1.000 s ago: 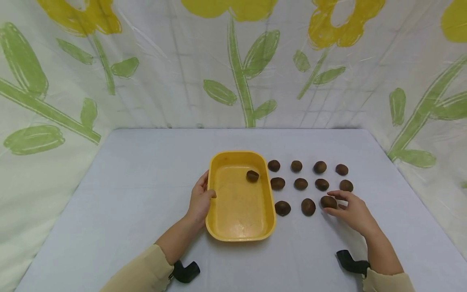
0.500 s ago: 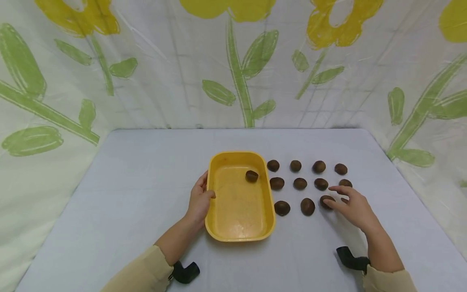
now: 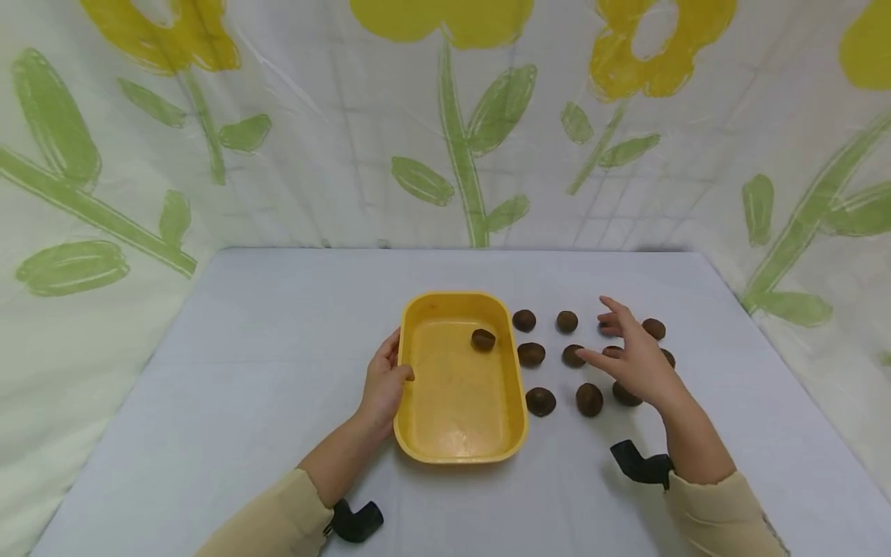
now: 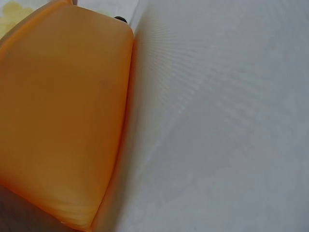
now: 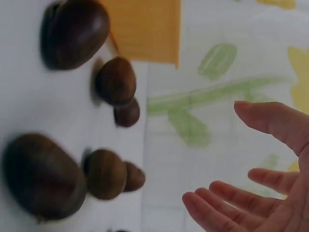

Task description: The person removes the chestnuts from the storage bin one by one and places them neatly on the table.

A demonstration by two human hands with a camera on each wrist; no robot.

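Observation:
My left hand (image 3: 381, 388) grips the left rim of a yellow plastic tray (image 3: 459, 455), thumb over the edge. One chestnut (image 3: 483, 340) lies inside, toward the back right. To the right of the tray, several chestnuts form rows on the table, among them a front-row chestnut (image 3: 589, 399) and a back-row chestnut (image 3: 567, 322). Over the right part of these rows hovers my right hand (image 3: 636, 360), thumb and fingers spread and holding nothing; it partly hides some chestnuts. In the right wrist view, bare space separates the right hand (image 5: 270, 193) from the chestnuts (image 5: 44, 176).
A white cloth covers the table (image 3: 278, 325). Behind it hangs a pale curtain (image 3: 313, 139) printed with yellow flowers and green leaves. Black curved pieces are on both wrists, one below the left hand (image 3: 356, 521) and one beside the right wrist (image 3: 642, 466).
My right hand has left the front-row chestnut its fingers were around, moving up and toward the back left with fingers spreading. That chestnut stays on the table. The left hand and tray hold still.

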